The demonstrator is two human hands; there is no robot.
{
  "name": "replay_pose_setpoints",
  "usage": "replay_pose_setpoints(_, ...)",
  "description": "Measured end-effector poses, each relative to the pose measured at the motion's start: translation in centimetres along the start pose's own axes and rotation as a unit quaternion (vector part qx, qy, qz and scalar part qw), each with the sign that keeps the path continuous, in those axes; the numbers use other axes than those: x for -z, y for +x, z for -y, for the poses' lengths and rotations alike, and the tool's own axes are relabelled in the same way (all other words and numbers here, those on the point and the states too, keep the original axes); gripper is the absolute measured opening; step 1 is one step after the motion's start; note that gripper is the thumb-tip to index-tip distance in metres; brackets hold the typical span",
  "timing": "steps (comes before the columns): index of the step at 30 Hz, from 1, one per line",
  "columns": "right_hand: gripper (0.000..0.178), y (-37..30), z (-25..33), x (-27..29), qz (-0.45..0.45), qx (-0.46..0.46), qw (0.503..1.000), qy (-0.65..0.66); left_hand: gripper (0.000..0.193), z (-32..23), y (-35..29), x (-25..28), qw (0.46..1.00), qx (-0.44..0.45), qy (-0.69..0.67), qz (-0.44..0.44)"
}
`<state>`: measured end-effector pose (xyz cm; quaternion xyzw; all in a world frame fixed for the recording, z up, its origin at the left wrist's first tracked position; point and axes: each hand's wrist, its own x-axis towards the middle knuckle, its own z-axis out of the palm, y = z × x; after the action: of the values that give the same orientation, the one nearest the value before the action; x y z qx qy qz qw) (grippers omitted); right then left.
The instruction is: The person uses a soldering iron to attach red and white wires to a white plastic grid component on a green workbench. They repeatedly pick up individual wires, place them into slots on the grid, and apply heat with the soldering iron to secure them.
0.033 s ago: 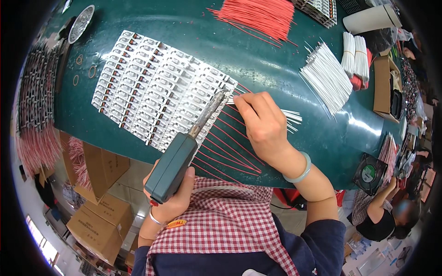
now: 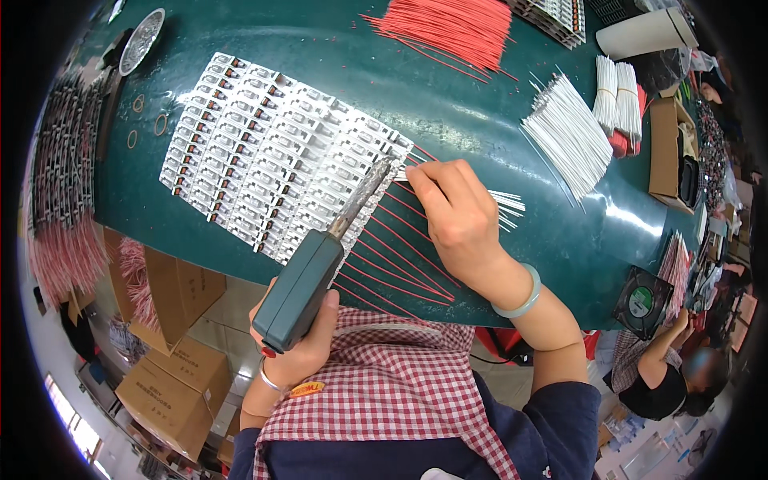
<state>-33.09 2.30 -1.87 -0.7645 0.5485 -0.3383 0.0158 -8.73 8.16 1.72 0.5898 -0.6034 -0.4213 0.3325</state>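
My left hand [image 2: 308, 328] is wrapped round a dark green soldering gun [image 2: 300, 280]. Its long, stained metal tip reaches up to the right edge of a slab of white plastic parts [image 2: 272, 152], which stand in rows with small dark and orange pieces in some. Close to that tip, my right hand [image 2: 460, 216] pinches white wires [image 2: 509, 206]; their ends poke out past the fingertips at the slab's edge, and their tails show behind the hand. Several red wires [image 2: 408, 276] run from the same edge toward my apron. The exact contact at the tip is too small to tell.
A pile of red wires [image 2: 452, 32] lies at the back, with loose white wires [image 2: 568, 136] and banded white bundles [image 2: 618, 96] to the right. A fan [image 2: 642, 302] stands at the right edge. Rubber bands [image 2: 161, 125] and a metal dish [image 2: 142, 42] lie left. Cardboard boxes [image 2: 172, 392] stand below.
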Motion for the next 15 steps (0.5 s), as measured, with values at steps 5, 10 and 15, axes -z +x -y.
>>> replay_pose_setpoints(5,0.031,-0.4,-0.4,-0.1,-0.003,0.026,1.000,0.001,0.019,-0.3,-0.1,0.1,1.000,-0.009,0.008,0.003)
replay_pose_setpoints(10,0.029,-0.4,0.6,0.1,-0.029,0.011,0.999,0.028,0.021,-0.6,-0.1,0.6,0.999,-0.018,0.033,0.003)
replay_pose_setpoints(15,0.030,-0.6,0.7,-0.2,-0.016,0.015,1.000,0.023,0.021,-0.5,0.0,0.7,0.996,-0.056,0.063,0.021)
